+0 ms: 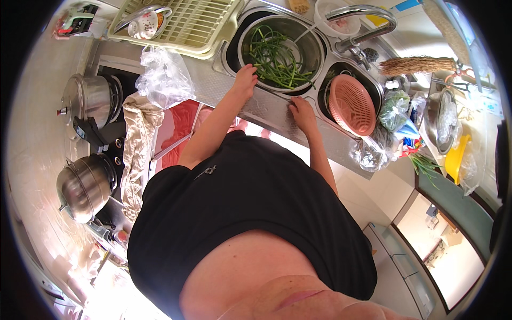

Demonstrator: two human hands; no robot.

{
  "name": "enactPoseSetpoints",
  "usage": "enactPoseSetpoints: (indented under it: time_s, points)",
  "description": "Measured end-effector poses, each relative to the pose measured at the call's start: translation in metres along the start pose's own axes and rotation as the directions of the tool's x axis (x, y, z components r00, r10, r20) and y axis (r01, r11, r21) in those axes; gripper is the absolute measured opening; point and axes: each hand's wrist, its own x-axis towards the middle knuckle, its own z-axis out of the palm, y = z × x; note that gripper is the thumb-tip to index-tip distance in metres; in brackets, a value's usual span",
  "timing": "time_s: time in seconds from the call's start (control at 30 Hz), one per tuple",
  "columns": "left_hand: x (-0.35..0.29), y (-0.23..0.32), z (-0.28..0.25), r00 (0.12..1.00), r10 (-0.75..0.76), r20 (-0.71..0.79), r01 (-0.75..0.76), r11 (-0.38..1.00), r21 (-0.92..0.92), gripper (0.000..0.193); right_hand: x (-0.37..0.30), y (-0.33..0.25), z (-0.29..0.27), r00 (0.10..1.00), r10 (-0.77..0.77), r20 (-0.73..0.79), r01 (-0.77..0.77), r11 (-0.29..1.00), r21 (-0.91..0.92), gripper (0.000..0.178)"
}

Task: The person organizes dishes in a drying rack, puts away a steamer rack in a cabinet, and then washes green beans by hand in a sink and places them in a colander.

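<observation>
A round steel basin (316,47) sits in the large sink with long green stalks (274,56), like garlic scapes, heaped in it. From the curved faucet (362,41) a thin stream of water runs into the basin. At the basin's near left rim is my left hand (246,81), fingers loosely bent and apart, with nothing seen in it. My right hand (303,113) rests on the sink's front edge, close below the basin, its fingers partly extended and holding nothing visible. A pink plastic colander (353,106) stands tilted in the smaller sink to the right.
A pale dish rack (184,24) with a patterned bowl stands at the back left. A clear plastic bag (164,79) lies on the counter beside it. Pots (85,186) stand on the stove at far left. Bagged vegetables (394,109) and a straw brush (416,65) are at right.
</observation>
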Motion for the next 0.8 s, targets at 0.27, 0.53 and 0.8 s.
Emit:
enactPoseSetpoints:
  time_s: [0.27,0.53,0.8]
  points:
    - [-0.0008,0.0009,-0.0018,1.000,0.004,-0.008,-0.004,1.000,-0.001,0.047,0.0011,-0.0063,-0.0044,0.999,0.021,0.027,-0.021,1.000,0.021,0.031]
    - [-0.0044,0.0020,-0.0030,1.000,0.017,0.009,-0.017,1.000,-0.014,0.048,0.0004,-0.0010,-0.0006,1.000,0.013,0.023,-0.013,1.000,0.008,0.032]
    - [-0.0002,-0.0023,-0.0060,1.000,0.021,0.005,-0.021,0.999,-0.033,0.047,-0.0011,-0.0054,-0.0026,1.000,0.014,0.017,-0.014,1.000,0.017,0.031]
